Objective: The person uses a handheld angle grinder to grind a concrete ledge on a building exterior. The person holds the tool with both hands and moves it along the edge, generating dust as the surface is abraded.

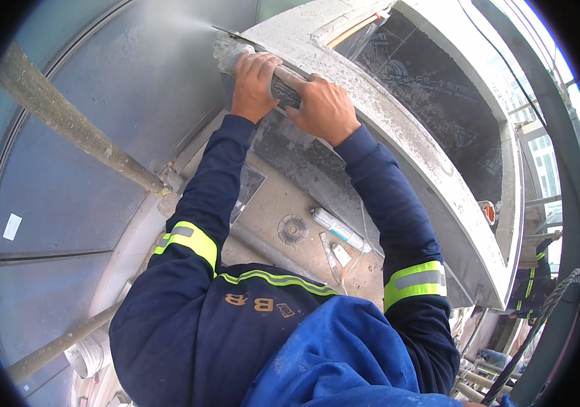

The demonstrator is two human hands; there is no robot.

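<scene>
Near the top centre both of my hands are closed round a grey, dust-coated tool [231,57]; its exact kind I cannot make out. My left hand [254,87] wraps its upper part, and my right hand [324,108] grips it a little lower to the right. A thin dark metal piece [229,32] sticks out beyond my left hand, with a pale plume of dust or spray off its tip. The tool lies against the edge of a curved pale concrete ledge [405,156], partly hidden by my fingers.
Glass panels [45,203] with poles [79,125] stand left, a white bucket [86,356] low left. On the floor lie a white tube [341,230] and flat strips [330,258]. Dark sheeting [432,95] fills the opening; a steel cable [544,325] and a co-worker [531,278] are right.
</scene>
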